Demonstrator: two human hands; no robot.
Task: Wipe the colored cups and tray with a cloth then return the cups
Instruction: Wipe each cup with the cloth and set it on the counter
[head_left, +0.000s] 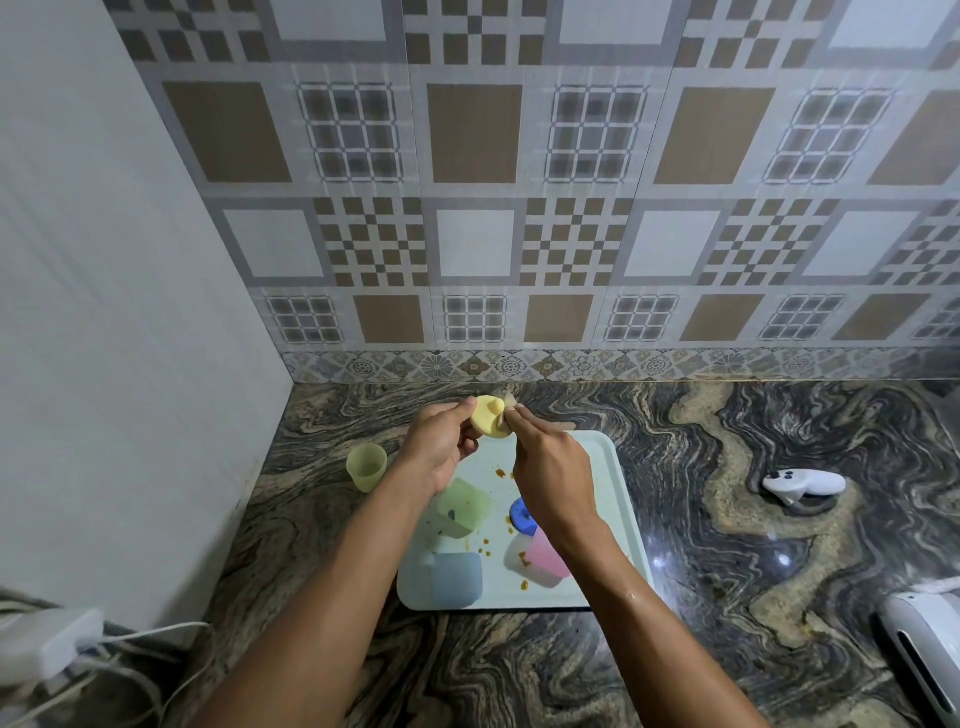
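My left hand (439, 447) holds a pale yellow cup (488, 417) lifted above the far edge of the light tray (610, 483). My right hand (550, 470) presses a small beige cloth (510, 402) against that cup; most of the cloth is hidden by my fingers. On the tray lie a green cup (462, 506), a light blue cup (456, 579), a dark blue cup (521, 514) and a pink cup (543, 558), with brown specks among them. A yellow-green cup (367, 466) stands upright on the counter left of the tray.
The marbled counter (727, 519) ends at a tiled wall behind and a white panel (130, 364) on the left. A small white gadget (802, 484) lies right of the tray, a white appliance (924, 660) at the right edge, and a white adapter with cables (57, 644) at lower left.
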